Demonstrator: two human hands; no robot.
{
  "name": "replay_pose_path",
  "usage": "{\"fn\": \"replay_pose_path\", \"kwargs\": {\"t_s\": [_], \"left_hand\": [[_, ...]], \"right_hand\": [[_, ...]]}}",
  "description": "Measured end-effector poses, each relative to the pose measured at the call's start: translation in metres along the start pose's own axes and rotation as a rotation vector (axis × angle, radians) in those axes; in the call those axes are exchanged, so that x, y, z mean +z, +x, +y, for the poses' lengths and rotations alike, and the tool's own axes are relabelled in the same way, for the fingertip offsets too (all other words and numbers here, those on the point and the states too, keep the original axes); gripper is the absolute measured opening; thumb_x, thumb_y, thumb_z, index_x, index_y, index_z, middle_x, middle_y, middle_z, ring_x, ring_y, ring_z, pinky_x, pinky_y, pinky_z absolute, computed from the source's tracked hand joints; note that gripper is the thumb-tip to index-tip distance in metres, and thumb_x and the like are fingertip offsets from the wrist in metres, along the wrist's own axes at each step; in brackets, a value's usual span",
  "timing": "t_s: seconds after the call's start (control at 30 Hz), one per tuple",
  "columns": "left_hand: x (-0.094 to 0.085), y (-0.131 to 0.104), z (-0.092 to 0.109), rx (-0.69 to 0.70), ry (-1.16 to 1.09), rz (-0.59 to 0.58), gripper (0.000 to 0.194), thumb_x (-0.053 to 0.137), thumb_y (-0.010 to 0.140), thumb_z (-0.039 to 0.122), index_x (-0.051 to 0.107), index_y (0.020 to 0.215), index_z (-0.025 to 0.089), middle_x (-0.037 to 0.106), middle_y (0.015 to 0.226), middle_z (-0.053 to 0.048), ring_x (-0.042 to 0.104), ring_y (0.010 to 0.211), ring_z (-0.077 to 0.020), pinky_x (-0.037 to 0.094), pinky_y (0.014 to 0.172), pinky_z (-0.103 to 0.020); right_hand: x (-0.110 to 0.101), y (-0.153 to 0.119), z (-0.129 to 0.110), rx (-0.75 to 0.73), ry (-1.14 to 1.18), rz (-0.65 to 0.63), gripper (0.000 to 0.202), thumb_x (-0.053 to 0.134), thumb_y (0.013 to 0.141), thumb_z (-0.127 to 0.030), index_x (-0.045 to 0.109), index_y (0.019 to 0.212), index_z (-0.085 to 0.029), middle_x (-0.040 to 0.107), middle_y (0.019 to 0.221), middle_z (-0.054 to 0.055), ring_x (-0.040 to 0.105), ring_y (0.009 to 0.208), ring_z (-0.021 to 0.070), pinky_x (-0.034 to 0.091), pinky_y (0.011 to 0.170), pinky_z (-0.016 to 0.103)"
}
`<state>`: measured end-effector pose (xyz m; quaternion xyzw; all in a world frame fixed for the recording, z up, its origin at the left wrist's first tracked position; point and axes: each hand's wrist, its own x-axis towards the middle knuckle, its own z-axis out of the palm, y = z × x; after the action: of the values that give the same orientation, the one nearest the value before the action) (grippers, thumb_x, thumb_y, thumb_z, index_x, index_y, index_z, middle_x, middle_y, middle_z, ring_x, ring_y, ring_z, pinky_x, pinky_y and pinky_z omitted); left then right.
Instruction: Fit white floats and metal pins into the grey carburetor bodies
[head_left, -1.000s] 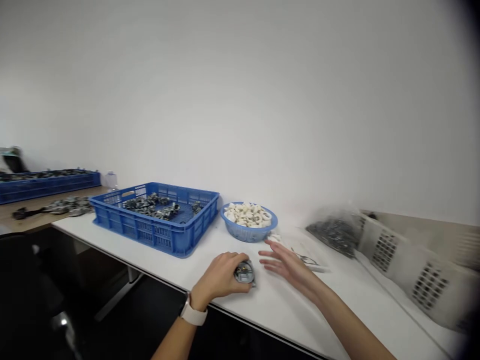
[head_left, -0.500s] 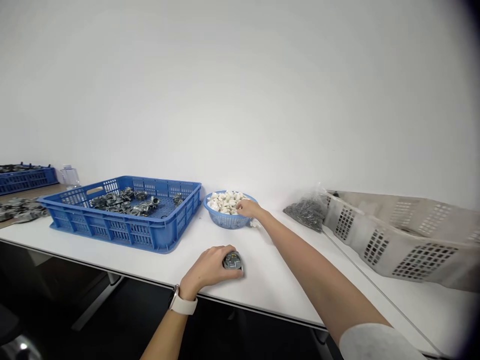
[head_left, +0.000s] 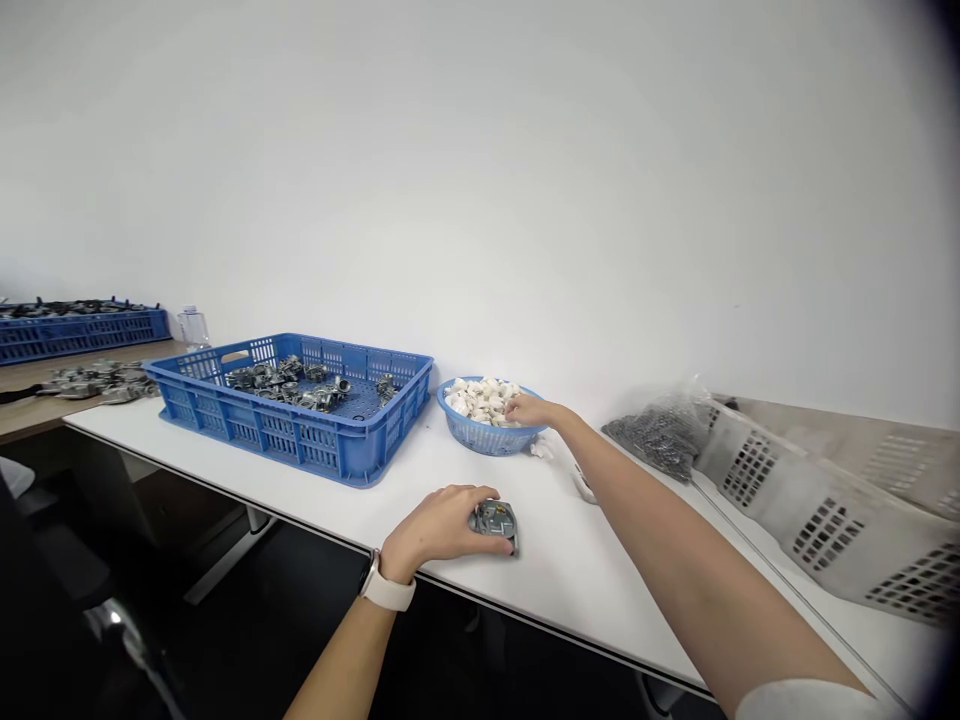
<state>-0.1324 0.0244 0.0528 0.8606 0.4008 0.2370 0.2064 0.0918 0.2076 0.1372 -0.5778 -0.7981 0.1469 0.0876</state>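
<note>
Near the table's front edge, my left hand (head_left: 454, 525) grips a grey metal part (head_left: 495, 522), with the thumb and fingers around its sides. The part has a rounded shape and small yellowish details on top. My right hand (head_left: 529, 410) reaches into a round blue basket (head_left: 491, 437) full of small white pieces (head_left: 480, 398). Its fingertips are among the pieces, bent together; what they pinch, if anything, is too small to make out.
A large blue crate (head_left: 270, 432) with metal parts stands left. Beyond it are loose grey parts (head_left: 105, 378), a bottle (head_left: 193, 327) and another blue crate (head_left: 90, 330). At right lie a bag of dark small parts (head_left: 660, 437) and a whitish crate (head_left: 810, 500).
The camera view has turned left, so everything appears shifted to the right. My left hand still grips the metal part, and my right hand is still in the basket.
</note>
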Motion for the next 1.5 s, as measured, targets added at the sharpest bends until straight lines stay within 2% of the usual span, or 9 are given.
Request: {"fn": "replay_pose_path", "kwargs": {"t_s": [0.13,0.3,0.47,0.67,0.83,0.97,1.1,1.3,1.5], "left_hand": [[-0.004,-0.002,0.000,-0.022,-0.007,-0.006,0.059,0.071,0.082,0.069,0.068,0.124,0.027,0.074,0.117,-0.005,0.066,0.108,-0.0331,0.046,0.084,-0.034],[-0.005,-0.004,0.001,-0.038,-0.026,-0.012,0.060,0.071,0.082,0.069,0.069,0.124,0.027,0.072,0.122,-0.006,0.065,0.111,-0.0340,0.047,0.087,-0.035],[-0.004,-0.006,0.001,-0.062,-0.050,-0.008,0.068,0.072,0.081,0.069,0.065,0.134,0.026,0.070,0.128,-0.008,0.062,0.118,-0.0361,0.047,0.093,-0.038],[-0.006,-0.009,0.004,-0.066,-0.092,-0.011,0.067,0.073,0.081,0.066,0.064,0.135,0.027,0.071,0.127,-0.007,0.063,0.115,-0.0332,0.047,0.092,-0.036],[-0.008,-0.010,0.005,-0.080,-0.115,0.001,0.065,0.074,0.081,0.065,0.066,0.132,0.026,0.073,0.117,-0.006,0.063,0.110,-0.0312,0.047,0.089,-0.034],[-0.009,-0.010,0.005,-0.062,-0.161,-0.017,0.060,0.073,0.084,0.061,0.064,0.134,0.030,0.070,0.126,-0.004,0.063,0.112,-0.0273,0.048,0.088,-0.031],[-0.013,-0.008,0.008,-0.042,-0.214,-0.020,0.051,0.067,0.090,0.059,0.066,0.131,0.028,0.068,0.131,-0.004,0.063,0.113,-0.0250,0.048,0.090,-0.030],[-0.014,-0.008,0.011,-0.020,-0.248,0.004,0.040,0.066,0.092,0.055,0.071,0.120,0.027,0.071,0.124,-0.003,0.063,0.112,-0.0243,0.047,0.094,-0.031],[-0.008,-0.007,0.007,-0.016,-0.223,0.045,0.037,0.074,0.087,0.049,0.072,0.115,0.027,0.073,0.115,-0.002,0.064,0.108,-0.0240,0.046,0.088,-0.029]], "right_hand": [[-0.009,-0.024,0.000,-0.044,0.181,0.028,0.024,0.065,0.090,-0.038,0.072,0.093,-0.015,0.072,0.104,0.010,0.064,0.096,0.0244,0.052,0.079,0.032],[-0.008,-0.076,-0.007,-0.157,0.405,0.021,0.035,0.056,0.094,-0.048,0.069,0.104,-0.018,0.068,0.119,0.011,0.063,0.109,0.0255,0.053,0.085,0.032],[0.012,-0.128,-0.012,-0.261,0.640,-0.038,0.035,0.061,0.094,-0.052,0.069,0.103,-0.020,0.067,0.111,0.009,0.063,0.107,0.0259,0.052,0.091,0.037],[0.046,-0.167,-0.016,-0.393,0.550,-0.049,0.030,0.057,0.099,-0.052,0.068,0.110,-0.026,0.064,0.122,0.006,0.058,0.115,0.0253,0.049,0.099,0.041],[0.061,-0.179,-0.021,-0.490,0.514,-0.030,0.028,0.053,0.103,-0.049,0.068,0.114,-0.029,0.059,0.126,0.005,0.059,0.113,0.0220,0.050,0.100,0.038],[0.065,-0.179,-0.019,-0.536,0.523,-0.060,0.028,0.054,0.103,-0.049,0.069,0.115,-0.029,0.059,0.127,0.005,0.060,0.111,0.0206,0.050,0.101,0.037],[0.065,-0.178,-0.015,-0.574,0.525,-0.071,0.030,0.053,0.104,-0.049,0.070,0.116,-0.028,0.062,0.126,0.006,0.060,0.115,0.0215,0.050,0.101,0.036],[0.068,-0.180,-0.016,-0.545,0.527,-0.055,0.024,0.055,0.103,-0.044,0.072,0.111,-0.030,0.066,0.124,0.003,0.060,0.119,0.0231,0.047,0.105,0.038],[0.071,-0.182,-0.019,-0.487,0.502,-0.052,0.019,0.057,0.100,-0.041,0.070,0.107,-0.029,0.066,0.124,0.003,0.060,0.118,0.0234,0.046,0.105,0.039]]}}
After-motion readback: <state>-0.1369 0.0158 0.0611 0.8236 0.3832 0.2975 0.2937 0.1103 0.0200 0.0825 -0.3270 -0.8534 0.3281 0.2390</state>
